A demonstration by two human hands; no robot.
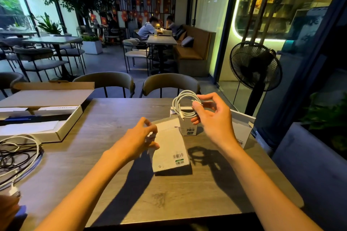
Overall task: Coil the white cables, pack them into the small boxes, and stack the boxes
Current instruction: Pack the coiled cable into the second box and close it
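Observation:
My right hand [212,116] holds a coiled white cable [180,103] up above the table, thumb and fingers pinching the loops with one plug end near the fingertips. My left hand [142,137] grips the upper end of a small white box [169,150], tilted, its barcode label facing me. A second small white box [188,127] stands behind it, under the coil. A third white box [242,129] lies at the right, partly hidden by my right hand.
A large open cardboard box [62,129] lies at the table's left. Tangled black and white cables [20,154] sit at the left edge. Two chairs [170,84] stand across the wooden table [105,124]. A standing fan [255,65] is at the right.

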